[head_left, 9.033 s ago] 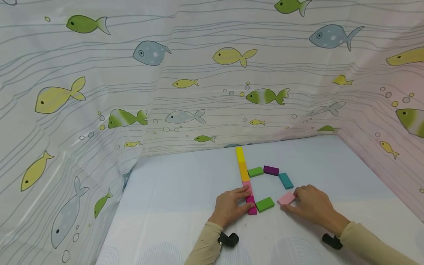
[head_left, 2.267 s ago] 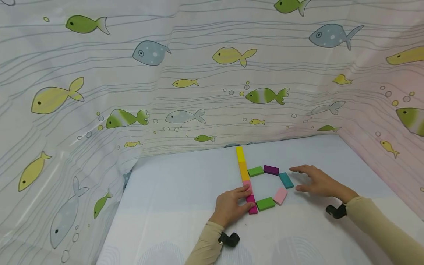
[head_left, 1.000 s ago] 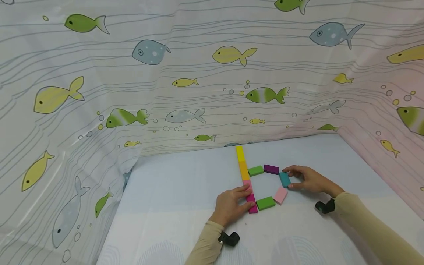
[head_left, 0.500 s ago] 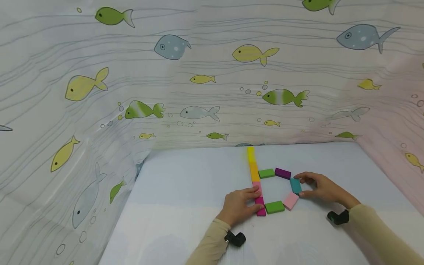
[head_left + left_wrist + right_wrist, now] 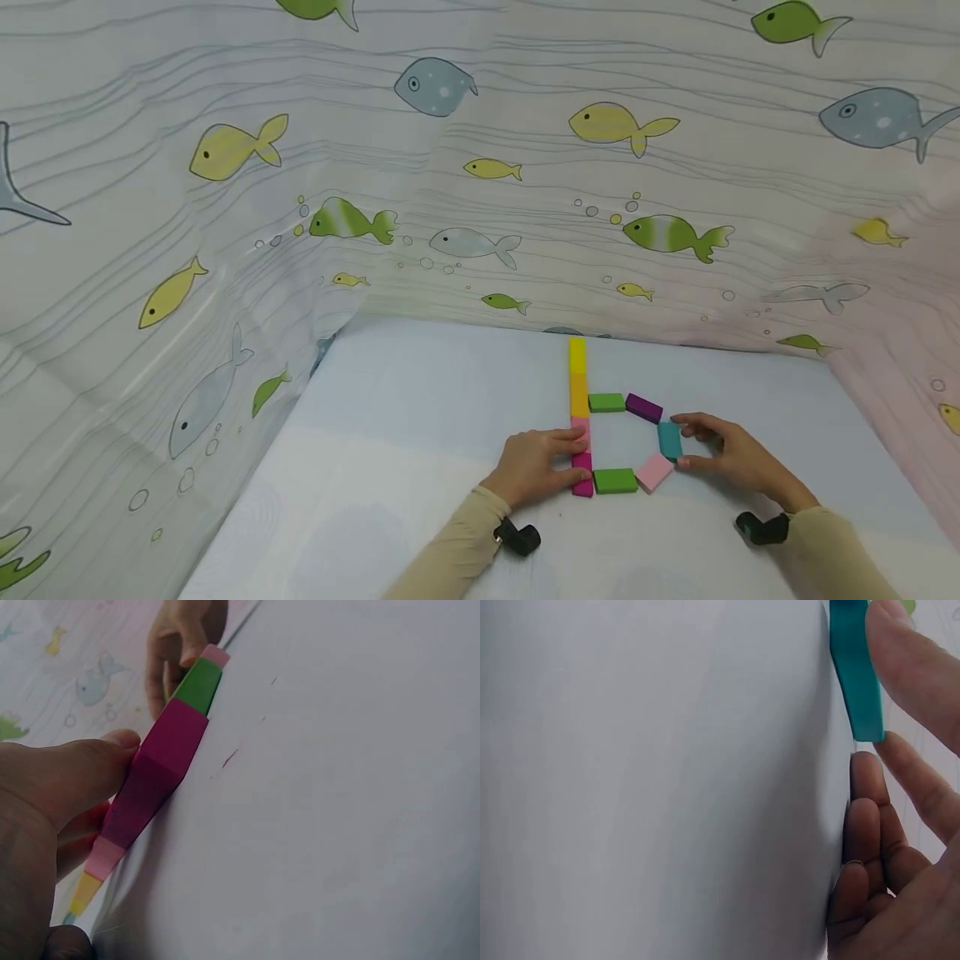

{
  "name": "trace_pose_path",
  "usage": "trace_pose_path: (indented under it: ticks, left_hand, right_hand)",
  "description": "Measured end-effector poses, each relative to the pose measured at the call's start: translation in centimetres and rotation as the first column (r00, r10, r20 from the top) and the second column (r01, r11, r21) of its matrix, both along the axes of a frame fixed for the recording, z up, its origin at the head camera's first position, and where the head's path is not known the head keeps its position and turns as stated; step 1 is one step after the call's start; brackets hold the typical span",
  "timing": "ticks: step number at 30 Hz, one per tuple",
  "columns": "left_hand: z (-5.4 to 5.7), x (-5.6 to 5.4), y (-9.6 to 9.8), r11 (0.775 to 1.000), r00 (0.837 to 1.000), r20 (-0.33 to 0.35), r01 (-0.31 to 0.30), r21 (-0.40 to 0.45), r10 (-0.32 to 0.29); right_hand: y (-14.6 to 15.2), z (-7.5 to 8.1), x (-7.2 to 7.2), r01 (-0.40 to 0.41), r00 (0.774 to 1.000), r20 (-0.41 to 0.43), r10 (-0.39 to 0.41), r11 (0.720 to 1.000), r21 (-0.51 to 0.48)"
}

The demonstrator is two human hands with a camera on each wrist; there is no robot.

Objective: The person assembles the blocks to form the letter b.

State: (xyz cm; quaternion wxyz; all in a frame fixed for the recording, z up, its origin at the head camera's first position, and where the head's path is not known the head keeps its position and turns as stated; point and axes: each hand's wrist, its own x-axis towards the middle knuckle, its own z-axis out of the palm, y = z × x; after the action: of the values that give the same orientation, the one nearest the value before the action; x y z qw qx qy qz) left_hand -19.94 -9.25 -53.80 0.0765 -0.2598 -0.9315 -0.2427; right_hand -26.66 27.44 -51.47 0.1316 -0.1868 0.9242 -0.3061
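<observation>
Flat coloured blocks lie on the white table in the shape of a letter b. Its straight stem runs from a yellow block point(image 5: 577, 352) through orange point(image 5: 579, 396) and pink point(image 5: 576, 423) to magenta point(image 5: 582, 462). My left hand point(image 5: 534, 467) rests its fingertips on the pink and magenta blocks from the left. A green block point(image 5: 606, 403), a purple block point(image 5: 644, 407), a teal block point(image 5: 670, 440), a second pink block point(image 5: 655, 473) and another green block point(image 5: 615, 481) form the loop. With thumb and index finger, my right hand point(image 5: 742, 458) pinches the teal block point(image 5: 857, 675) by its ends.
A curtain point(image 5: 420, 192) printed with fish stands behind the table point(image 5: 420, 375) and along both sides. The stem's yellow end lies close to the table's back edge. Black wrist cameras point(image 5: 517, 537) sit on both wrists.
The lower pink block was set beside the lower green one and released. My right hand then took hold of the teal block and turned it more upright, towards the pink block. The head view has shifted.
</observation>
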Motion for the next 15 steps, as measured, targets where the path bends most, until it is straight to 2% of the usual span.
trace_pose_path:
  ticks: [5,10,13,15]
  left_hand:
    - [-0.1,0.0,-0.4,1.000,1.000,-0.010,0.020,-0.024,-0.020]
    - [0.1,0.3,-0.4,0.999,0.999,0.039,0.028,-0.043,-0.026]
    - [0.1,0.2,-0.4,0.998,0.999,0.034,0.028,-0.047,-0.027]
    - [0.3,0.1,-0.5,0.999,1.000,0.009,-0.001,-0.042,0.001]
  right_hand:
    - [-0.3,-0.5,0.9,0.033,0.999,-0.001,-0.033,0.999,0.010]
    - [0.0,-0.9,1.5,0.039,0.999,0.008,-0.039,0.999,0.010]
    - [0.0,-0.5,1.1,0.015,1.000,-0.009,-0.015,1.000,0.018]
    - [-0.5,0.2,0.2,-0.023,0.999,-0.038,0.023,1.000,0.008]
